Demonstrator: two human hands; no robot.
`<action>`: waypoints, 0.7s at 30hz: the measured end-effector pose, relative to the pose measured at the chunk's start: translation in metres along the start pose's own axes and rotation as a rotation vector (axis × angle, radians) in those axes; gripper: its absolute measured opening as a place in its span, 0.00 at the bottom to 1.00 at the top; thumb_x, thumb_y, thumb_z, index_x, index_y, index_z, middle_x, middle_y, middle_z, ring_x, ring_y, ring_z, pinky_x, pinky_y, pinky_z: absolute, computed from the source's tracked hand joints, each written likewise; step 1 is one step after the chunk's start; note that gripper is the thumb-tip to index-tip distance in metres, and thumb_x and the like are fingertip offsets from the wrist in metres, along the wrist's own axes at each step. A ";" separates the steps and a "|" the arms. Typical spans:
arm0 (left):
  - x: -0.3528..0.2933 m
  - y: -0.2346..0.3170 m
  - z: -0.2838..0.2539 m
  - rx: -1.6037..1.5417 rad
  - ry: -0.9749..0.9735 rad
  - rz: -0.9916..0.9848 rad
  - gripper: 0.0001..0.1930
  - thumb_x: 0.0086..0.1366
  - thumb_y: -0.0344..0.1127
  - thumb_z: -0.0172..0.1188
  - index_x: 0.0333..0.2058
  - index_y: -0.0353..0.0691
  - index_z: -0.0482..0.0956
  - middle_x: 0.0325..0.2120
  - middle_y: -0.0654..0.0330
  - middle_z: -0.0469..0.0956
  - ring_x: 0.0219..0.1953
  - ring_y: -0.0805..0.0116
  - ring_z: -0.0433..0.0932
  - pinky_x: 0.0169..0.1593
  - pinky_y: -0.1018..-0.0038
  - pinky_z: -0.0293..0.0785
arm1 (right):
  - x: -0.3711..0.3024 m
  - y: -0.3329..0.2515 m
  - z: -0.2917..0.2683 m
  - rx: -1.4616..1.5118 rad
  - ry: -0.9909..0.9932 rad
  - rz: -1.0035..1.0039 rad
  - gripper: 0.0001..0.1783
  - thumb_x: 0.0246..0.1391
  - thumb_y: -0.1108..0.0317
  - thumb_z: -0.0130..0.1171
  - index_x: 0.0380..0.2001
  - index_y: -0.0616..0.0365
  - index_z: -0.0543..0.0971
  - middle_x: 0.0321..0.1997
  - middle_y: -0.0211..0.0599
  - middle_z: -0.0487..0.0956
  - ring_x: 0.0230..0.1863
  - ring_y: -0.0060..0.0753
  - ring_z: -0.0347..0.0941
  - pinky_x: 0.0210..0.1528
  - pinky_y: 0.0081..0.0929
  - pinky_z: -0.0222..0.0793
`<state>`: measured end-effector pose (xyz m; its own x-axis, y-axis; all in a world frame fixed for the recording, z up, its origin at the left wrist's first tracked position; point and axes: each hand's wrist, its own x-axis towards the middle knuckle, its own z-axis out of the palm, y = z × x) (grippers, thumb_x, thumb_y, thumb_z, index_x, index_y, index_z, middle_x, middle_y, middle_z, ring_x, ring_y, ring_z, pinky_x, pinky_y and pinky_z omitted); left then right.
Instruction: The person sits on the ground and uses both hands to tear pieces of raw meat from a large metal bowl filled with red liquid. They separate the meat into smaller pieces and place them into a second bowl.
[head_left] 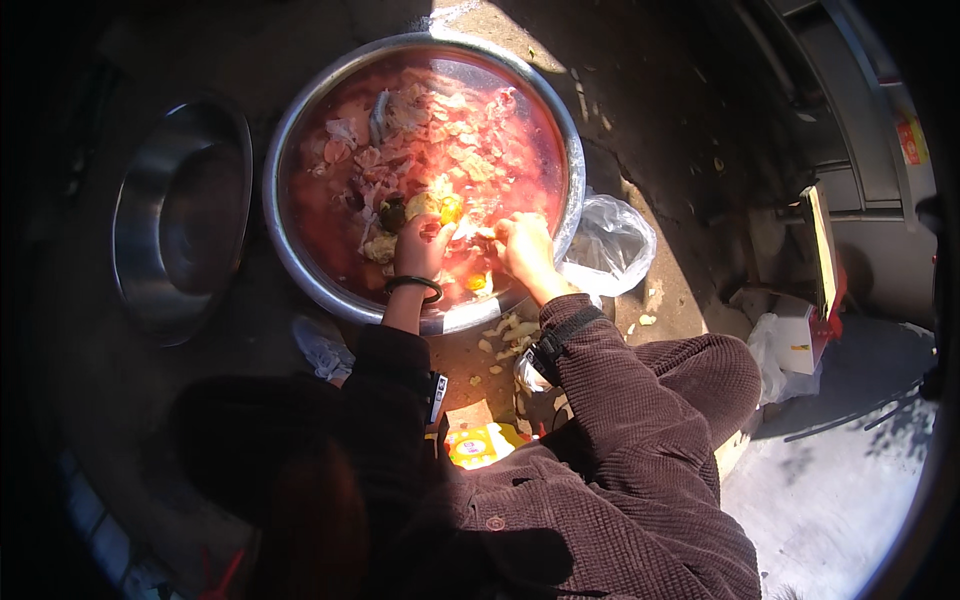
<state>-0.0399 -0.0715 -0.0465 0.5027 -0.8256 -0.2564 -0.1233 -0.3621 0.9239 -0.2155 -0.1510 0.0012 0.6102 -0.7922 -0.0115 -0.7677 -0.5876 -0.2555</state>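
Note:
A large round metal basin [275, 200] stands in front of me, holding reddish water and many pale, pinkish fleshy pieces [470, 150] that look like animal innards. Over its near side, my left hand [424, 245] is closed, with a dark band on the wrist. Close on its right, my right hand [527, 248] pinches with bent fingers. A pale fleshy piece [478, 231] shows between the two hands, and both seem to grip it; its exact kind is unclear. Yellow lumps [452, 208] and a dark lump [392, 213] lie just beyond my left hand.
An oval-looking metal basin [245, 190] stands in shade at the left. Right of the large basin sits a clear plastic bag [615, 245]. Pale yellowish scraps [512, 333] litter the ground near my right forearm. A yellow packet [480, 446] lies between my legs, and a white box [797, 337] at the right.

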 end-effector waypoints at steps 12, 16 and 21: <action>-0.014 0.038 -0.001 -0.739 -0.258 -0.180 0.18 0.63 0.39 0.63 0.48 0.40 0.74 0.39 0.63 0.78 0.37 0.75 0.78 0.38 0.78 0.75 | 0.009 -0.062 -0.038 0.709 0.296 0.120 0.07 0.54 0.72 0.59 0.37 0.60 0.78 0.30 0.43 0.81 0.31 0.30 0.80 0.33 0.25 0.73; -0.010 0.023 -0.003 -0.496 -0.246 -0.006 0.19 0.62 0.28 0.61 0.52 0.34 0.73 0.42 0.61 0.79 0.43 0.74 0.78 0.48 0.76 0.76 | 0.011 -0.063 -0.031 0.987 0.116 0.261 0.08 0.58 0.69 0.58 0.38 0.62 0.77 0.31 0.38 0.82 0.33 0.27 0.79 0.38 0.25 0.73; -0.016 0.027 -0.029 -0.451 0.021 -0.177 0.12 0.59 0.31 0.64 0.41 0.37 0.76 0.32 0.65 0.79 0.29 0.76 0.77 0.31 0.80 0.75 | 0.006 -0.051 -0.020 0.917 0.068 0.173 0.11 0.58 0.66 0.59 0.38 0.63 0.79 0.32 0.40 0.83 0.35 0.27 0.79 0.40 0.25 0.73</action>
<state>-0.0268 -0.0554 -0.0098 0.5002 -0.7574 -0.4197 0.3471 -0.2686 0.8985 -0.1765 -0.1294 0.0334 0.4663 -0.8817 -0.0715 -0.3750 -0.1239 -0.9187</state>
